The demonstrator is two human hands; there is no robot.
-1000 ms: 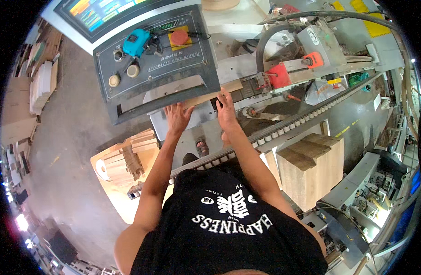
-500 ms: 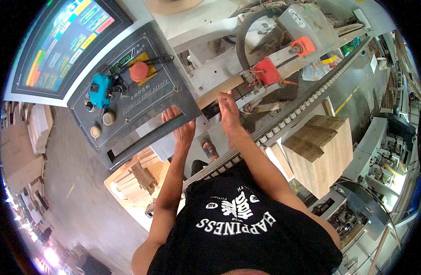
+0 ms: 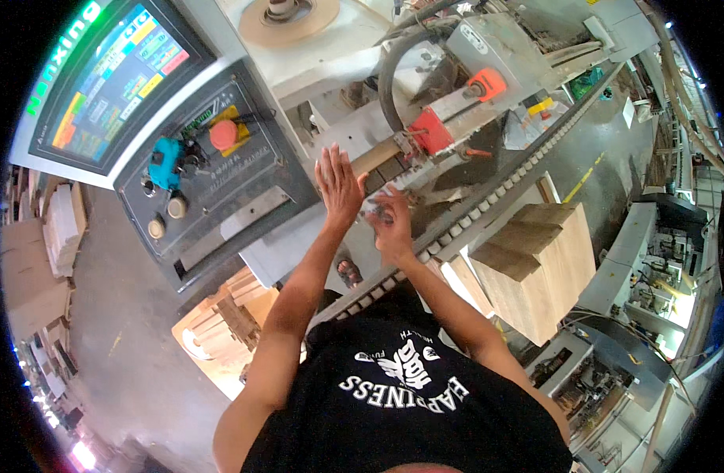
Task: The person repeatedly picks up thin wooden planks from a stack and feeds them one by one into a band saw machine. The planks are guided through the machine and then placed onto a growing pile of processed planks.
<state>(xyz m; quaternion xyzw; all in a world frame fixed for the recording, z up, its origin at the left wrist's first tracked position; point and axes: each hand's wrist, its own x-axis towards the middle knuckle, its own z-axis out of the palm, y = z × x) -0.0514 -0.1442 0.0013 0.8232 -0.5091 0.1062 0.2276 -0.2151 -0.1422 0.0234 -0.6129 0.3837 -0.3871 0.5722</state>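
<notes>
Workshop floor of grey concrete spreads under you, with woodworking machinery on every side. Closest to your body, a roller conveyor rail (image 3: 456,229) runs diagonally past your waist, and just right of it stands a stack of pale wooden panels (image 3: 535,260), waiting beside the line. Lower left, an open crate of wood offcuts (image 3: 220,323) sits on the floor.

Your left hand (image 3: 338,185) is raised with the palm flat and the fingers spread wide; it holds nothing and looks to rest against, or just above, the end of a light wooden strip (image 3: 377,155) that pokes out of the machine. Your right hand (image 3: 389,221) sits just beside it, fingers curled in a narrow grip around something small and pale; what it is stays too blurred to name, and you cannot tell from here whether the grip is truly closed on it.

Beyond your hands, the strip leads into a red guard block (image 3: 433,130) with an orange knob (image 3: 488,83) above it. To the left hangs the control panel (image 3: 212,189) with a red mushroom button (image 3: 223,134), and above that a lit touchscreen (image 3: 109,87).

Judging by this, the feeding work seems at an early or middle point: one piece is at the machine's mouth, while the stacked panels remain untouched.
</notes>
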